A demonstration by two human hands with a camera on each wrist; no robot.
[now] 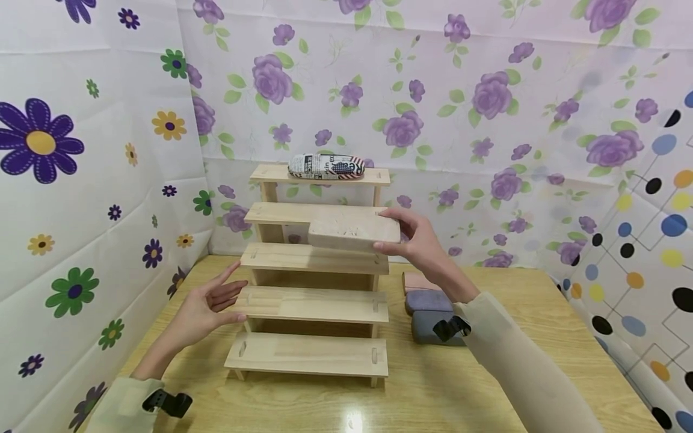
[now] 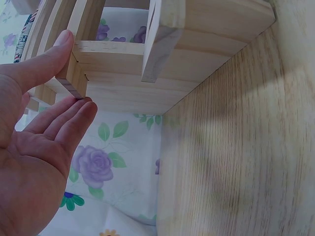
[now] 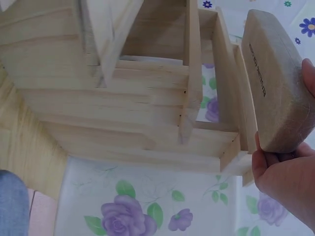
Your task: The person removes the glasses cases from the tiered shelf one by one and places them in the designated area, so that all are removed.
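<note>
A stepped wooden display rack (image 1: 314,352) of several shelves stands on the table. My right hand (image 1: 414,243) grips the right end of a beige, rounded glasses case (image 1: 352,231), thumb on one side and fingers on the other. The case is held in front of the second shelf from the top, and small dark lettering shows on it (image 3: 261,73) in the right wrist view. My left hand (image 1: 208,304) is at the rack's left side, its extended fingers and thumb touching a shelf end (image 2: 74,81).
A newspaper-print glasses case (image 1: 326,167) lies on the top shelf. Right of the rack, a pink case (image 1: 417,281), a purple case (image 1: 428,300) and a blue-grey case (image 1: 433,328) lie in a row on the wooden table (image 1: 520,361). Flowered cloth (image 1: 325,78) hangs behind.
</note>
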